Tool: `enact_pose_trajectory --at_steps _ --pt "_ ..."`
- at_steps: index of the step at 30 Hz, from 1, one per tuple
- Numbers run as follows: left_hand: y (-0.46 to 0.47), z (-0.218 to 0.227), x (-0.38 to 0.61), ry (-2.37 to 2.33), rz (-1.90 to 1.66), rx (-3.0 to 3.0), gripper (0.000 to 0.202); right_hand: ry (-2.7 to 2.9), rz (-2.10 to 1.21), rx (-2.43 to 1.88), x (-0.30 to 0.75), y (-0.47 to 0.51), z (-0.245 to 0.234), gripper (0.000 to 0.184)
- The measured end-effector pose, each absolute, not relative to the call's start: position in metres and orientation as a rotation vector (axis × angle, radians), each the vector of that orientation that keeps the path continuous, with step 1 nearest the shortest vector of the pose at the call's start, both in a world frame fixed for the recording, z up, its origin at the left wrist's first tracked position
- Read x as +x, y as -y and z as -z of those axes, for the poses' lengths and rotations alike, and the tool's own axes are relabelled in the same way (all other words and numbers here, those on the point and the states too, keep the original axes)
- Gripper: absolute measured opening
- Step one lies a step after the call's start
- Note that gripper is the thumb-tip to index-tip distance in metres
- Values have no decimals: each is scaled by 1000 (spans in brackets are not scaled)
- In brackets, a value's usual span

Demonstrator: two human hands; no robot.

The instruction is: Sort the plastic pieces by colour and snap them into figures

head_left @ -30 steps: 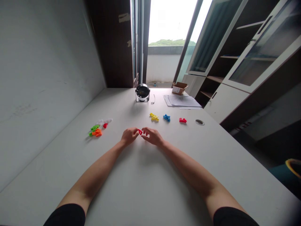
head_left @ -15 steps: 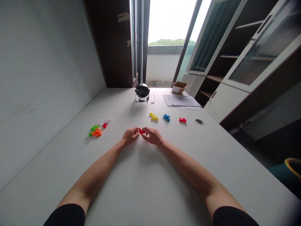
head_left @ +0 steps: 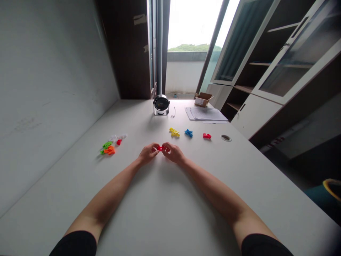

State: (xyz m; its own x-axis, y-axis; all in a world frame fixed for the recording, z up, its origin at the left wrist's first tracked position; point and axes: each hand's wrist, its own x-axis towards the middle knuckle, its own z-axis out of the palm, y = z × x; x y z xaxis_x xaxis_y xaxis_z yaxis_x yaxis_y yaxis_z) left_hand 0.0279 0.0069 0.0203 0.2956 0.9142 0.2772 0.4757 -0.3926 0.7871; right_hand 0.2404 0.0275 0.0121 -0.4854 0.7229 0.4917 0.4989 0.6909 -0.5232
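Between my fingertips is a small red plastic piece point(head_left: 160, 148), partly covered by the fingers; its exact kind is too small to tell. My left hand point(head_left: 148, 154) pinches it from the left. My right hand point(head_left: 172, 153) grips its other side with thumb and fingers. Beyond the hands lie a yellow plastic piece point(head_left: 174, 133), a blue plastic piece point(head_left: 188, 133) and another red piece point(head_left: 206, 136) in a loose row. Off to the left, green pieces point(head_left: 107, 145), orange pieces point(head_left: 109, 150) and a red bit point(head_left: 118, 142) lie in a small pile.
Clear plastic wrapping point(head_left: 122, 136) touches the pile at left. At the white table's point(head_left: 165, 213) far end stand a round black lamp-like device point(head_left: 161, 104), papers point(head_left: 206, 114) and an open cardboard box point(head_left: 203, 100). A round cable hole point(head_left: 226, 138) sits at right; a wall borders the left.
The red piece has turned slightly between my fingers. My right hand's fingers have closed in on it, while both arms stay nearly in place.
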Motion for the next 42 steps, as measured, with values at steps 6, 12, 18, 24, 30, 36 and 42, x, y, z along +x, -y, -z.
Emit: enact_pose_trajectory --at_steps 6,12,18,24,30,36,42 --pt "-11 -13 26 -1249 -984 1955 25 2171 -439 -960 241 -30 -11 17" --pt "-12 -12 26 -1231 -984 1955 30 2166 -464 -978 242 -29 -13 28" --pt "-7 -22 27 -1183 -936 1989 35 2181 -405 -969 242 -31 -10 14" --pt "-6 -23 27 -1216 -942 1984 30 2172 -367 -1005 241 -33 -5 23" --pt "-6 -23 28 -1227 -927 1972 28 2188 -367 -997 242 -33 -7 22" --pt "-5 -29 30 -1302 -896 1930 27 2231 -342 -961 243 -28 -12 18" --pt "-3 -32 31 -1303 -896 1923 29 2242 -300 -947 242 -25 -15 28"
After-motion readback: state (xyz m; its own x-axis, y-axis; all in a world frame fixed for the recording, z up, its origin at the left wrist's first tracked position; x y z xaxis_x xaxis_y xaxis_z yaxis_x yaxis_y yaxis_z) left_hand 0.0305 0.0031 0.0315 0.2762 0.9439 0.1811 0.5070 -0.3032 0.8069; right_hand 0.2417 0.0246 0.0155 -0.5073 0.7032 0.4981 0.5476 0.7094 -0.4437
